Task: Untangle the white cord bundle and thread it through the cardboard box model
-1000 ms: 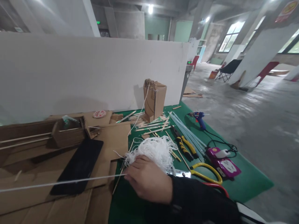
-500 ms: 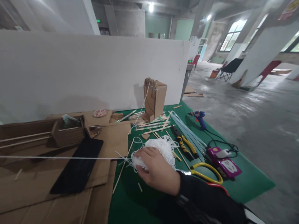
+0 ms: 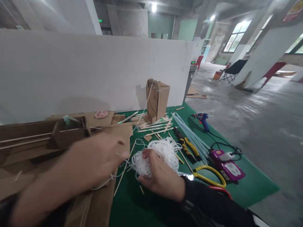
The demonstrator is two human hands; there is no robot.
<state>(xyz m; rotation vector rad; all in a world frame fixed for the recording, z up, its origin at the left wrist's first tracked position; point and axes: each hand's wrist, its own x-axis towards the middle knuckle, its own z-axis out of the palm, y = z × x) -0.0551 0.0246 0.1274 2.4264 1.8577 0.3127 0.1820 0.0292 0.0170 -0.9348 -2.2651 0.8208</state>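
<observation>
A loose heap of white string (image 3: 163, 149) lies on the green table top. My right hand (image 3: 162, 178) rests against its near side, thumb and fingers curved around part of the string. My left hand (image 3: 99, 157) hovers over the cardboard just left of the heap, smeared by motion; its fingers look bent, and whether string is between them is unclear. Slack string hangs and lies below it. Another strand runs from beside the heap up to the top of an upright cardboard box (image 3: 159, 102).
Right of the heap lie yellow-and-black pliers (image 3: 189, 148), yellow-handled scissors (image 3: 210, 175), clear glue sticks (image 3: 189, 132), a blue glue gun (image 3: 202, 119) and a purple power strip (image 3: 227, 165). Thin wooden sticks (image 3: 153, 127) surround the box. A cardboard structure (image 3: 42, 135) fills the left; a white panel (image 3: 94, 72) stands behind.
My left hand has come into view from the left, beside the heap. The string that was stretched taut to the left now hangs slack. My right thumb and fingers have parted slightly.
</observation>
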